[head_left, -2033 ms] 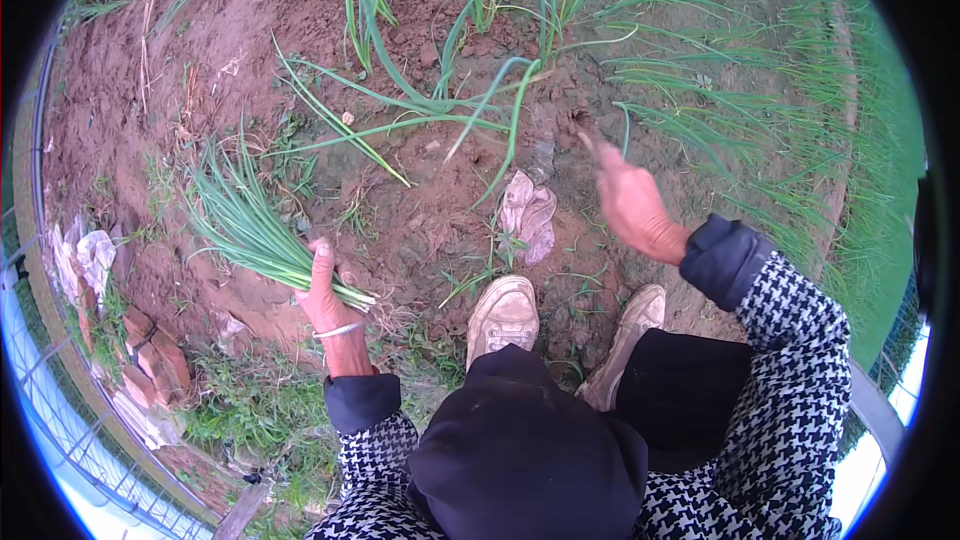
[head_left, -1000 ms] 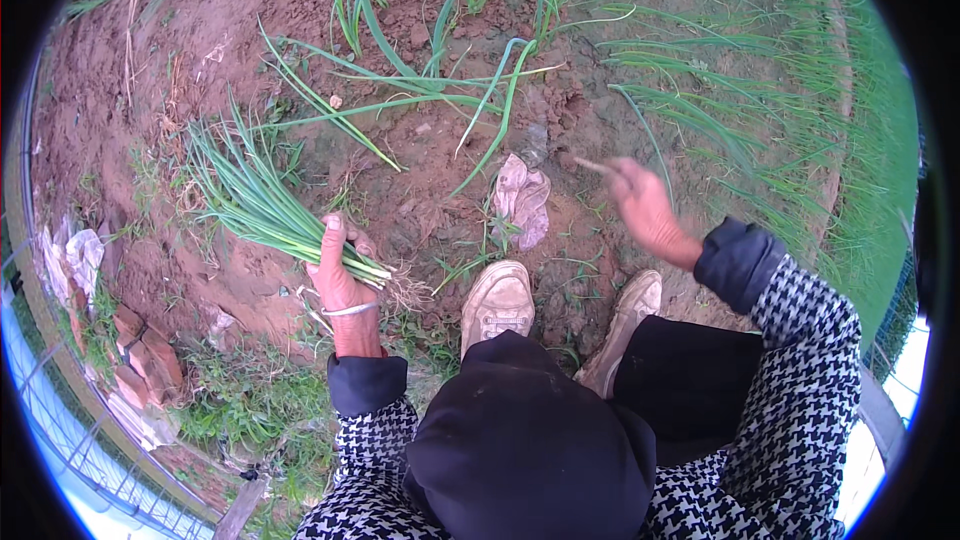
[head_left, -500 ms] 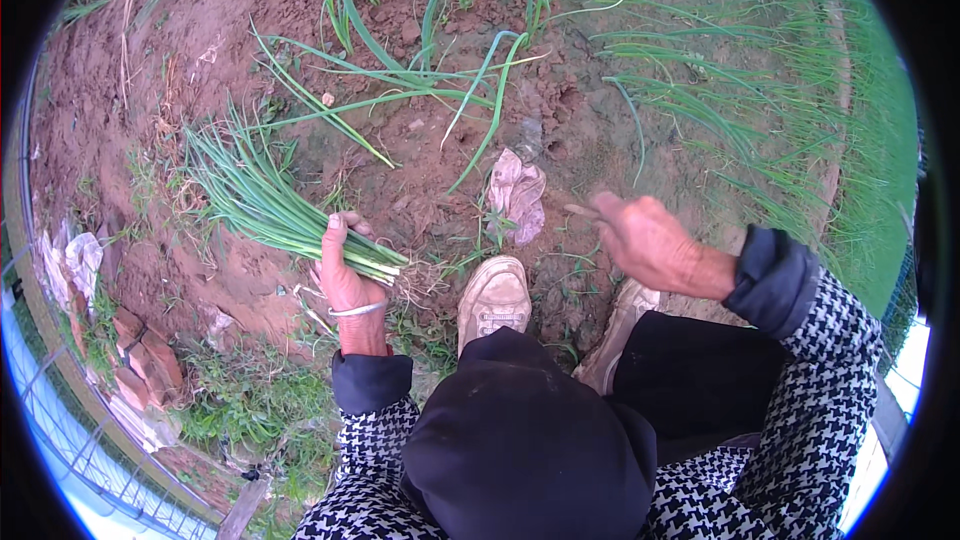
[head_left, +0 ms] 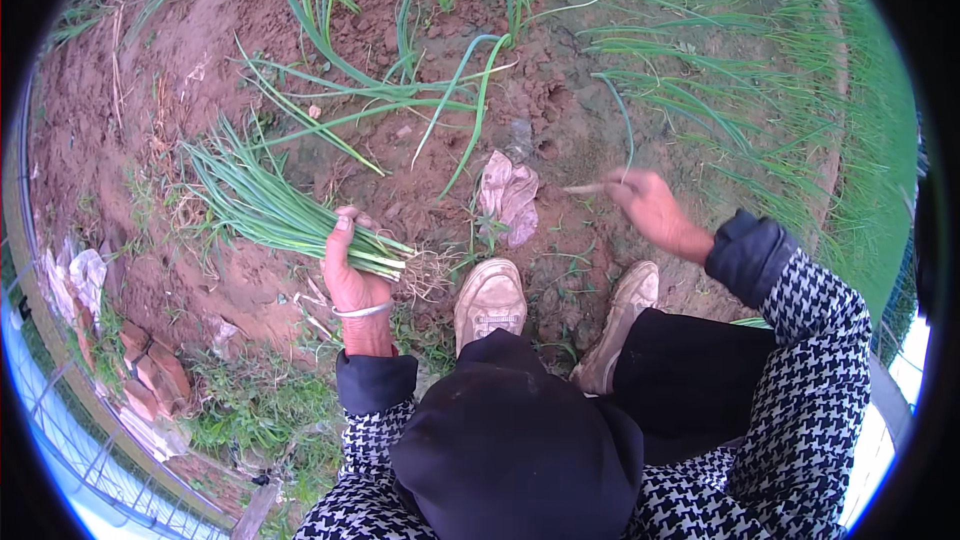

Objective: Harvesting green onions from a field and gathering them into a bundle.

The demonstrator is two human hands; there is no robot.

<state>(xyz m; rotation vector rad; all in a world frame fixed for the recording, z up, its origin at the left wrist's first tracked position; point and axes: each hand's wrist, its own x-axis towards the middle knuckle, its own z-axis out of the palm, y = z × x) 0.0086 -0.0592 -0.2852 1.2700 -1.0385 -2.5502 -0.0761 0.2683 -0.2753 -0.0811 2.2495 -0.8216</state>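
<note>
Two muddy shoes [head_left: 490,298] stand on red soil [head_left: 150,90]. The left hand [head_left: 352,275] is clamped around a bunch of green onions [head_left: 270,210], roots beside the left shoe. The right hand [head_left: 648,208] pinches a single green onion [head_left: 622,130] beyond a crumpled rag [head_left: 508,195].

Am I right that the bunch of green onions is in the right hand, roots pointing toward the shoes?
Not quite: the bunch of green onions is in the left hand, as the head view shows. Its roots do point toward the shoes.
</note>
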